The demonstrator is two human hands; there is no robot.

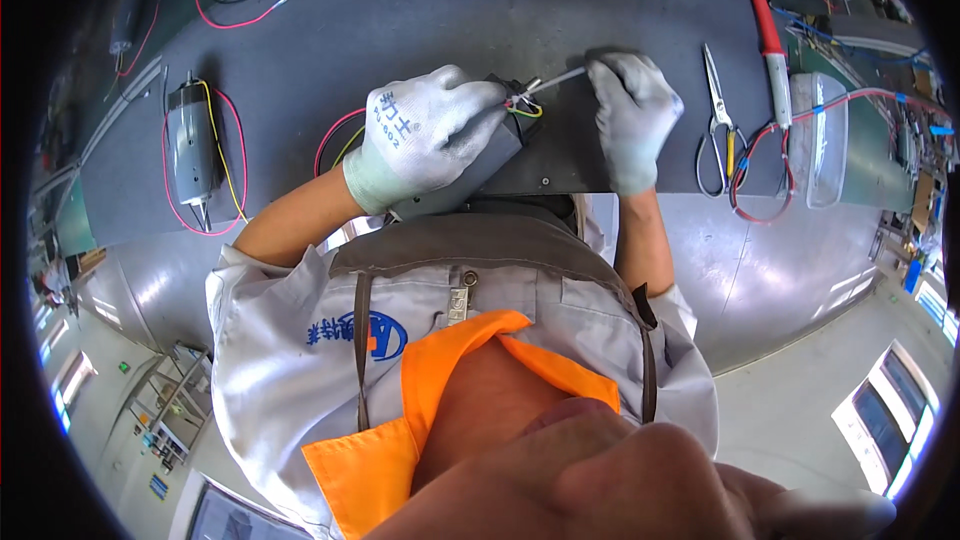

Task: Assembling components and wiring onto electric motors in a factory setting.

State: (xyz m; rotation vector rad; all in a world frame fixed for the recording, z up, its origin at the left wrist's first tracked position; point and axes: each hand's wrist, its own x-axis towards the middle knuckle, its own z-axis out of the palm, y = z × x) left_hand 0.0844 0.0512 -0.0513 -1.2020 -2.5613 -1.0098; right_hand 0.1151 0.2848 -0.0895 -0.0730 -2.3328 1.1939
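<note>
Both my hands wear white gloves. My left hand [430, 135] is closed at the end of a dark cylindrical motor [470, 175], pinching the wires [527, 112] that come out there. The motor lies slantwise by the bench's near edge, partly hidden under that hand. Red and yellow leads [340, 135] also show left of the glove. A thin pale cable tie [558, 81] runs from the wires up to the right. Its far end is pinched in the fingers of my right hand [633, 115], which is apart from the motor.
Another motor [190, 145] with red and yellow leads lies on the dark bench [480, 10] at left. Scissors [720, 120], a red-handled pen-shaped tool [765, 25] with a cord, and a clear plastic tray [826, 140] lie at right. More wired parts [240, 0] sit at the far left.
</note>
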